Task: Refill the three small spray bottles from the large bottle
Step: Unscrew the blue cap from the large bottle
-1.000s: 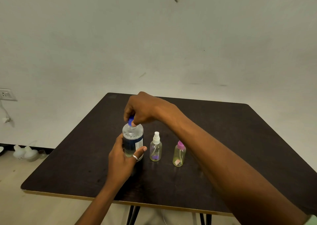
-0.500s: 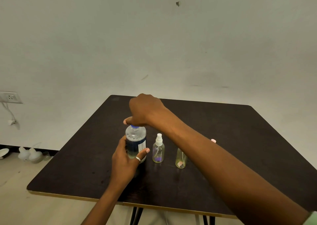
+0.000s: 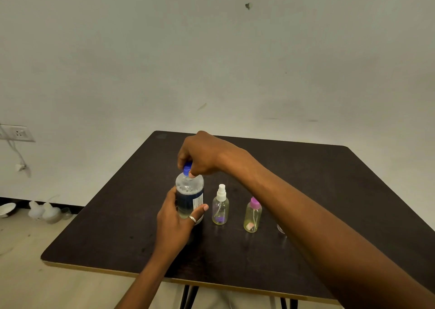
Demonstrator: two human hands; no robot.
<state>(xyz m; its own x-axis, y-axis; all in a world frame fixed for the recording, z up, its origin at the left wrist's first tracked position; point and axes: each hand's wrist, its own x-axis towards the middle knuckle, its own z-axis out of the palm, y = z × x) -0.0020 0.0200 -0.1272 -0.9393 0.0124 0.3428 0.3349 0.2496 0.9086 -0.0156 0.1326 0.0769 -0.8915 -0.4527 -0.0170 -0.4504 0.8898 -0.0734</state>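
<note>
The large bottle (image 3: 189, 192) stands upright on the dark bench (image 3: 117, 226); the left hand (image 3: 175, 224) wraps its lower body, fingers (image 3: 200, 208) curled round the label and clamped on it, a ring (image 3: 192, 219) on one of them; the right hand (image 3: 202, 154) comes over from above, fingers pinched on the blue cap (image 3: 187, 169) at the neck. Just right of the left fingers stands a small spray bottle with a white top (image 3: 220, 205); beside that, a little further right, one with a pink top (image 3: 253, 215); both upright, apart from each other and from the big one. Right again, a sliver of something clear (image 3: 280, 228) peeps from under the right forearm; what it is I cannot tell.
</note>
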